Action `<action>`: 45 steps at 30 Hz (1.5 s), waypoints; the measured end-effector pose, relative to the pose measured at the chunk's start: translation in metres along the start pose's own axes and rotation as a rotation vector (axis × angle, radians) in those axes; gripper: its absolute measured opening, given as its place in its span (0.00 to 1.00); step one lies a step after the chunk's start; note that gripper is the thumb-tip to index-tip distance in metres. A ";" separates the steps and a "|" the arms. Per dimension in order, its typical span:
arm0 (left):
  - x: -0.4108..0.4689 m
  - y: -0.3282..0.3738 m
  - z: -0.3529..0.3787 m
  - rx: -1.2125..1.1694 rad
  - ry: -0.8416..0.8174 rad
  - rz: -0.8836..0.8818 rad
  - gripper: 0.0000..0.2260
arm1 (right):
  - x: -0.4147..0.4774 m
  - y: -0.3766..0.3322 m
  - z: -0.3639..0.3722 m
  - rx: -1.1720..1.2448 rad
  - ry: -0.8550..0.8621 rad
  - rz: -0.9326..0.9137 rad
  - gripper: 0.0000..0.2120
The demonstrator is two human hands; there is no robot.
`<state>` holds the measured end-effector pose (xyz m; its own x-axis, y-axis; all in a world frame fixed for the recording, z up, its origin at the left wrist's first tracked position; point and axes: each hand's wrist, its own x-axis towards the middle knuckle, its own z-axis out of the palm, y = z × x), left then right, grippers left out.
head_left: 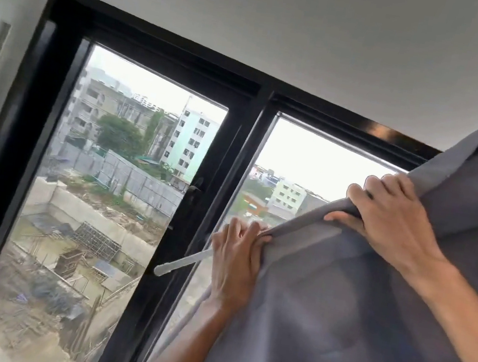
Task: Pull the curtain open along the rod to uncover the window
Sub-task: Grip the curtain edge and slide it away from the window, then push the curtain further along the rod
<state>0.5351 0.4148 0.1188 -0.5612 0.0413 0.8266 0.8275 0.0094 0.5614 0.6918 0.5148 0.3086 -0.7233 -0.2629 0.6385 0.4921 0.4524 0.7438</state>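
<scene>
My 2 hands grip the grey curtain (352, 308) where its top hem sleeves the white rod (181, 262): left hand (234, 261) closed at the hem's leading edge, right hand (391, 217) clenched on it farther along. The left pane of the window (113, 176) is fully uncovered; the right pane is partly covered, so the bunched curtain needs further sliding, I judge.

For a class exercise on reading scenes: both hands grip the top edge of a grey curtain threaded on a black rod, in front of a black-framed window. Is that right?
Not quite. The rod is white, not black, as the head view shows: its bare end sticks out past the left hand. The rest holds: the left hand and the right hand both grip the top edge of the grey curtain in front of the black-framed window.
</scene>
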 end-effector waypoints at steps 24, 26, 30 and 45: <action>-0.118 0.173 0.195 -0.230 -0.132 0.019 0.11 | -0.213 0.176 0.025 -0.409 -0.250 0.005 0.36; -0.126 0.183 0.206 -0.241 -0.146 0.022 0.10 | -0.224 0.187 0.028 -0.468 -0.256 -0.021 0.35; -0.136 0.200 0.228 -0.242 -0.113 0.005 0.07 | -0.244 0.211 0.040 -0.524 -0.226 -0.079 0.35; -0.206 0.299 0.293 -0.261 -0.049 -0.038 0.08 | -0.338 0.293 0.039 -0.465 -0.071 -0.135 0.33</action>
<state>0.9026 0.7019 0.1046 -0.5850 0.0946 0.8055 0.7704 -0.2455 0.5884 1.0615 0.7695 0.3035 -0.8189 -0.2273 0.5270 0.5439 -0.0145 0.8390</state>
